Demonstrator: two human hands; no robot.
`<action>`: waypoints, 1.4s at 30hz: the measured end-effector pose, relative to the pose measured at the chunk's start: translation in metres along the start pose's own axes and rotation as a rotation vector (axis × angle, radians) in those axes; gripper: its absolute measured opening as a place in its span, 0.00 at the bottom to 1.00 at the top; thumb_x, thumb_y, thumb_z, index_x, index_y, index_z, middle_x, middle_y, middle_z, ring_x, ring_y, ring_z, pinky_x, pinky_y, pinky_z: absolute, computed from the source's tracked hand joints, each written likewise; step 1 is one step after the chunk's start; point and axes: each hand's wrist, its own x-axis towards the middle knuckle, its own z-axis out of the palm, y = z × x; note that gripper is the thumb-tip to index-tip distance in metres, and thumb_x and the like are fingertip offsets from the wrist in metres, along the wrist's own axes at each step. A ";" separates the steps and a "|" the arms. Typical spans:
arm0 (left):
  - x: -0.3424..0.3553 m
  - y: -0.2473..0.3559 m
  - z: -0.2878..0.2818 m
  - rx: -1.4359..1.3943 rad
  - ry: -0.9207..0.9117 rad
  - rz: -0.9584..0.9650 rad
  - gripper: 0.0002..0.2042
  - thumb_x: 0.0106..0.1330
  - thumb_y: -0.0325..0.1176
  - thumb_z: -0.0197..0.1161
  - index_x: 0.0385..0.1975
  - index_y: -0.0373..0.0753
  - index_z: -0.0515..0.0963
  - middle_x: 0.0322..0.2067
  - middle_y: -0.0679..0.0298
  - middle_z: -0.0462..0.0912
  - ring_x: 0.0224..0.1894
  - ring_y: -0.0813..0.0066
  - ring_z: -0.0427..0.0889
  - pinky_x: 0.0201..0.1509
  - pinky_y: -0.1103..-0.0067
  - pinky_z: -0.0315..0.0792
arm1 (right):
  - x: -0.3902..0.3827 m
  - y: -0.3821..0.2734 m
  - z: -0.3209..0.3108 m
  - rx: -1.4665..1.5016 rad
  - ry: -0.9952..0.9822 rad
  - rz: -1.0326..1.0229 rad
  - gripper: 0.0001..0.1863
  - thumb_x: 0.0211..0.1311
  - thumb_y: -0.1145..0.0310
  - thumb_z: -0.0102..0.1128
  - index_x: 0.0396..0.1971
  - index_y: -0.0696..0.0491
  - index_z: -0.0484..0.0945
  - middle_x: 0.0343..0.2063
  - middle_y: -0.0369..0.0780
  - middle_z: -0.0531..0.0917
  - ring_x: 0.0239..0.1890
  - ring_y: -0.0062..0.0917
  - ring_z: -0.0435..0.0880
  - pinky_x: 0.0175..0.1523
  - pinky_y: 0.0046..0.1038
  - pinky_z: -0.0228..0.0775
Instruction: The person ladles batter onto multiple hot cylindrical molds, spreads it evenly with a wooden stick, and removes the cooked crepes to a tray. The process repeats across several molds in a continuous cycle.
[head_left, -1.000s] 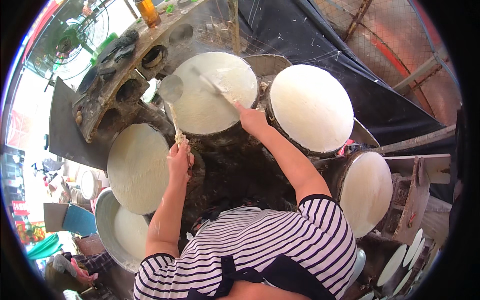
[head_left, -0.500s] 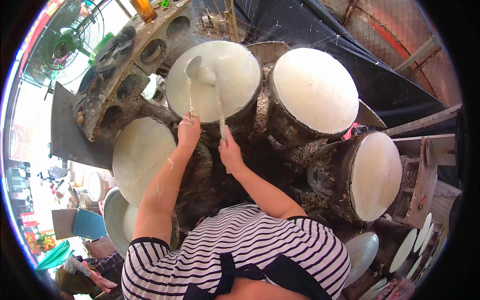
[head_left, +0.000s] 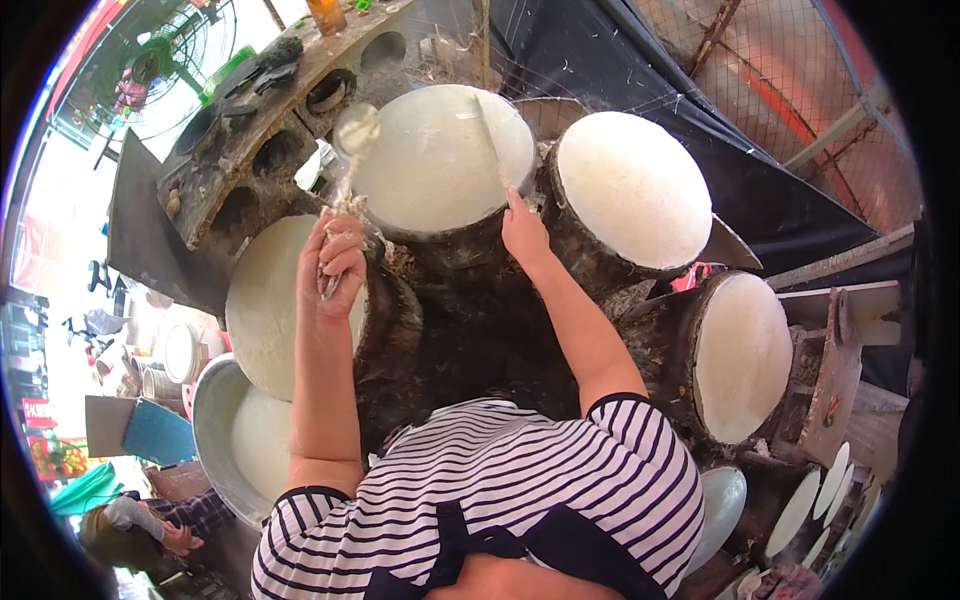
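Observation:
My left hand (head_left: 335, 265) is closed around the batter-caked handle of a ladle (head_left: 357, 130), raised over the left rim of the back round griddle (head_left: 430, 215). That griddle carries a layer of whitish batter. In my right hand (head_left: 525, 232) is a long, thin, pale spreading stick or spatula (head_left: 490, 140), lying over the right part of the same griddle. Its exact shape is hard to make out. To the left, partly behind my left hand, stands another white-coated griddle (head_left: 265, 310). Two more griddles, one at back right (head_left: 635, 190) and one at right (head_left: 745, 360), also have white tops.
A metal basin (head_left: 205, 440) of white batter stands at lower left. Sooty blocks with round holes (head_left: 280, 110) run along the back left, near a fan (head_left: 150, 65). Several pale discs (head_left: 795, 515) lean at lower right. Another person's hand (head_left: 180, 540) shows at lower left.
My left hand has drawn back toward me and left, lifting the ladle off the griddle's middle. My right hand has shifted right and away from me, carrying the stick to the griddle's right side.

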 end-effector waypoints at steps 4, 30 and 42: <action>-0.022 -0.008 0.015 0.312 0.092 0.153 0.11 0.70 0.37 0.43 0.26 0.38 0.62 0.16 0.68 0.62 0.11 0.82 0.58 0.11 0.84 0.56 | -0.028 -0.021 0.019 -0.085 -0.140 -0.113 0.22 0.60 0.65 0.43 0.57 0.44 0.62 0.21 0.53 0.79 0.26 0.51 0.78 0.36 0.49 0.68; -0.076 -0.033 -0.033 0.748 0.399 0.244 0.06 0.67 0.34 0.46 0.32 0.40 0.62 0.21 0.67 0.67 0.10 0.84 0.60 0.06 0.87 0.55 | -0.014 0.046 -0.034 1.059 -0.219 0.351 0.20 0.63 0.67 0.42 0.56 0.44 0.63 0.19 0.38 0.70 0.15 0.22 0.67 0.19 0.27 0.62; -0.078 -0.042 -0.028 0.865 0.497 0.272 0.07 0.66 0.33 0.47 0.36 0.36 0.65 0.23 0.64 0.71 0.11 0.83 0.61 0.08 0.87 0.56 | -0.056 0.048 -0.032 -0.414 0.177 0.027 0.24 0.62 0.58 0.46 0.58 0.42 0.61 0.26 0.47 0.74 0.23 0.43 0.78 0.28 0.43 0.71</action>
